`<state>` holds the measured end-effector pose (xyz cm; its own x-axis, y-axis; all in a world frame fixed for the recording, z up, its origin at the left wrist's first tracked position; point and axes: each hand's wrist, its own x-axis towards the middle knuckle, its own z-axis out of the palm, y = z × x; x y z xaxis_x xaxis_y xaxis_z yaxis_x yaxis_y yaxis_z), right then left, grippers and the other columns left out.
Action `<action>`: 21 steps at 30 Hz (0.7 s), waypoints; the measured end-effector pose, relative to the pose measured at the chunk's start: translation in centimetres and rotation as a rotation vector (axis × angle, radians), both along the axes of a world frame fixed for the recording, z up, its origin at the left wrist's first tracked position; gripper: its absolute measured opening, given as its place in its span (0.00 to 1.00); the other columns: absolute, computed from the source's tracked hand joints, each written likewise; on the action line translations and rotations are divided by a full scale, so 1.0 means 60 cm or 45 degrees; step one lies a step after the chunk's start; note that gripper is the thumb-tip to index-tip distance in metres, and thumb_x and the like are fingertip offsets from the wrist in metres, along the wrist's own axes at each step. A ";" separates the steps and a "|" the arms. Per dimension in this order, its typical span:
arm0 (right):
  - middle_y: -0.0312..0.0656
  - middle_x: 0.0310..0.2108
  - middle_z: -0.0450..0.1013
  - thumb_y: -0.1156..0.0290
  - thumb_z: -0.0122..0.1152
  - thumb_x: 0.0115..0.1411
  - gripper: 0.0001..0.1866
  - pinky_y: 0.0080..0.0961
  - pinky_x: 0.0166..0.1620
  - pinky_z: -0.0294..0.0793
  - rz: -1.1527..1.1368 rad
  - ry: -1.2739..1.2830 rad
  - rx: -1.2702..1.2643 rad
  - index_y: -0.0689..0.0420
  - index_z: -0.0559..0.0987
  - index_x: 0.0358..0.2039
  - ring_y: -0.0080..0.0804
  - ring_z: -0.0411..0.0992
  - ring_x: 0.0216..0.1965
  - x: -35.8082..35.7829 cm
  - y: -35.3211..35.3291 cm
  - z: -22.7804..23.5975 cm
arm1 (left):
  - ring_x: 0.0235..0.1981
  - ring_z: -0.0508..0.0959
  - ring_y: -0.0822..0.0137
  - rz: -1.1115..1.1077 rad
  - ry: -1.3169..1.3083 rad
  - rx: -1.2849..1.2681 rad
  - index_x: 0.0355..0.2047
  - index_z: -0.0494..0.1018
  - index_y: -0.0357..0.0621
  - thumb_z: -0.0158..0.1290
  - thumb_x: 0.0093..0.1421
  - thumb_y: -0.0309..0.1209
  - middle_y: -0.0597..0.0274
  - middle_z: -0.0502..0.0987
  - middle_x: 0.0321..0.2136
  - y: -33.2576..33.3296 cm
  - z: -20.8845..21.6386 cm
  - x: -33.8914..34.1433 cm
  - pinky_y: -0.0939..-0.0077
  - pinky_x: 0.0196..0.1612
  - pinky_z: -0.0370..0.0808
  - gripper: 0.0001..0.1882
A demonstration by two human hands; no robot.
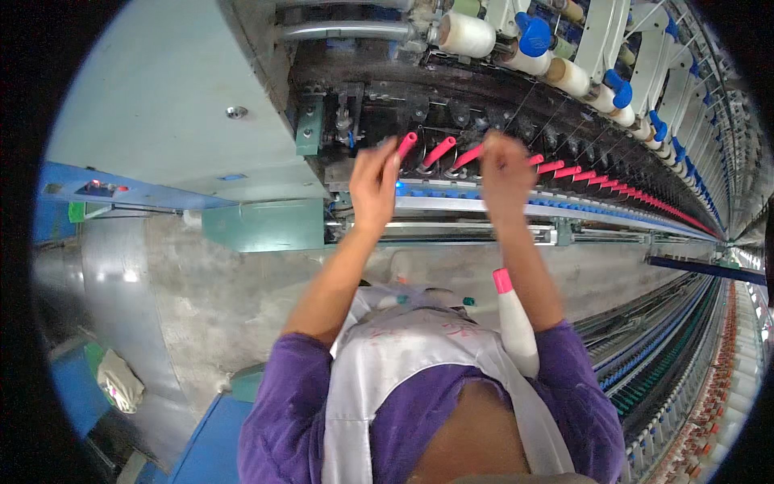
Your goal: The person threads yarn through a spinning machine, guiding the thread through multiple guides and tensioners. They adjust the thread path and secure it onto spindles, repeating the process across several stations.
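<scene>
A row of pink bobbin tubes (440, 152) stands tilted along the spinning frame (484, 211). At the row's left end my left hand (374, 184) is closed, thumb and fingers pinching the first pink tube (408, 144). My right hand (508, 173) is a few tubes further right, over the row and partly hiding the tubes there. Motion blurs its fingers, so its grip is not clear. A bobbin wound with white yarn (517, 327), pink at its tip, leans upright against my apron (403, 339) by my right forearm.
White rollers (466, 35) with blue caps (534, 35) run above the tubes. A large pale machine housing (177, 97) flanks the left side. Behind the walkway floor (242, 290), another machine with rows of white bobbins (730, 363) curves along the right.
</scene>
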<state>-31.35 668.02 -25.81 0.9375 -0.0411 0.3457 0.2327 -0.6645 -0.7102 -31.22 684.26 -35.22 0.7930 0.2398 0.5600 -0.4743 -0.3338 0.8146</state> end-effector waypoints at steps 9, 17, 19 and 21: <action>0.45 0.30 0.76 0.67 0.51 0.68 0.12 0.37 0.34 0.73 0.011 -0.480 -0.371 0.58 0.79 0.33 0.42 0.73 0.32 -0.034 -0.040 0.071 | 0.30 0.73 0.68 0.105 -0.059 -0.512 0.47 0.79 0.44 0.65 0.56 0.28 0.62 0.71 0.32 -0.109 0.217 0.168 0.74 0.35 0.72 0.17; 0.51 0.36 0.73 0.71 0.63 0.59 0.10 0.44 0.42 0.73 0.048 0.094 -0.970 0.61 0.81 0.41 0.50 0.73 0.39 -0.045 -0.099 0.093 | 0.37 0.74 0.54 0.307 -0.178 -0.394 0.48 0.77 0.38 0.57 0.63 0.27 0.54 0.73 0.33 -0.132 0.219 0.158 0.64 0.42 0.72 0.13; 0.49 0.34 0.73 0.70 0.68 0.57 0.12 0.41 0.41 0.73 -0.262 -0.383 -0.731 0.59 0.83 0.41 0.47 0.72 0.37 -0.038 -0.089 0.099 | 0.39 0.74 0.54 0.336 -0.173 -0.402 0.48 0.77 0.39 0.57 0.62 0.28 0.54 0.73 0.35 -0.137 0.214 0.160 0.64 0.43 0.72 0.14; 0.40 0.32 0.72 0.74 0.73 0.54 0.14 0.27 0.36 0.71 -0.512 -0.658 -0.373 0.59 0.84 0.42 0.32 0.69 0.30 -0.029 -0.083 0.118 | 0.41 0.74 0.54 0.283 -0.157 -0.535 0.49 0.77 0.39 0.59 0.61 0.29 0.53 0.73 0.38 -0.137 0.209 0.166 0.65 0.45 0.73 0.16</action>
